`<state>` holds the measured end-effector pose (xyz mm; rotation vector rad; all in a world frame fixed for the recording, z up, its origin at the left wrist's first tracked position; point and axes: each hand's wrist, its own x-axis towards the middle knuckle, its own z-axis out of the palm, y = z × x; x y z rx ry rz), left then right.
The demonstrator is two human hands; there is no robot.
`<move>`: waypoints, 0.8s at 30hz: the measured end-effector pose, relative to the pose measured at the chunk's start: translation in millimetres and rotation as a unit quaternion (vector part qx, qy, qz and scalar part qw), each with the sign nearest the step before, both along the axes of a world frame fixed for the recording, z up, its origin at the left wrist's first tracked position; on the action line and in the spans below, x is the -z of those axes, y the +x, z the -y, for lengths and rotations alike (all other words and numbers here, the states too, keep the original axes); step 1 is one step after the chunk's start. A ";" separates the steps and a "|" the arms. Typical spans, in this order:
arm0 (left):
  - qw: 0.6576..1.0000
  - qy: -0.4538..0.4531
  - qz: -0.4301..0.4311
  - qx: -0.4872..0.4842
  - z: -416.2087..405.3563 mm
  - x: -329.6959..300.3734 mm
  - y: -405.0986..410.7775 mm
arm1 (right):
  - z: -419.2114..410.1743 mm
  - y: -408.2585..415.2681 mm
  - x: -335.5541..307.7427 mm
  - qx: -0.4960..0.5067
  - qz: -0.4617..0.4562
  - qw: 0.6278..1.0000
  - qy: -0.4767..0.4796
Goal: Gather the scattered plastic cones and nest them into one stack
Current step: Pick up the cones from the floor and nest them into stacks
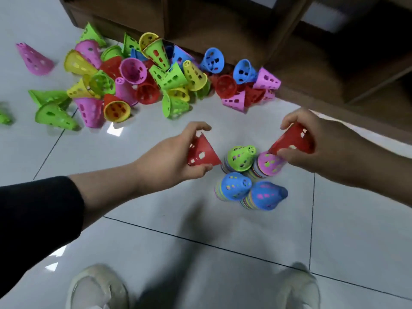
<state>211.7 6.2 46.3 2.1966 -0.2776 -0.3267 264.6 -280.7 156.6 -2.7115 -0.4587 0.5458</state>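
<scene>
Cones: L hand (176, 157) grips red cone (204, 152) | R hand (321, 148) grips 2nd red cone (292, 141) | tip: drop each base-down, centred, onto pink-topped stack (268, 163), frame centre-right.

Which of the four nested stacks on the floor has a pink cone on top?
The pink-topped stack of plastic cones, at the far right of the cluster beneath the right hand. Its neighbour is green-topped; the two nearer stacks are blue-topped.

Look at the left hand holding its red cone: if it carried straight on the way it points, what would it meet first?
Probably the green-topped stack: the left hand and its red cone point rightward at it, nearly touching. Depth is unclear, so it might pass above.
</scene>
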 end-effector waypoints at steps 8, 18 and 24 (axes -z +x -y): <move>0.956 0.162 0.128 0.207 66.4 -8.9 -4.2 | 44.5 -43.3 33.3 -0.092 -0.079 0.977 -0.175; 0.973 0.129 0.071 0.180 88.1 22.9 10.4 | 23.7 -31.6 74.2 -0.132 -0.082 0.979 -0.135; 0.986 0.158 0.043 -0.026 -5.1 47.6 9.6 | -26.9 0.4 70.4 -0.108 -0.008 0.993 -0.051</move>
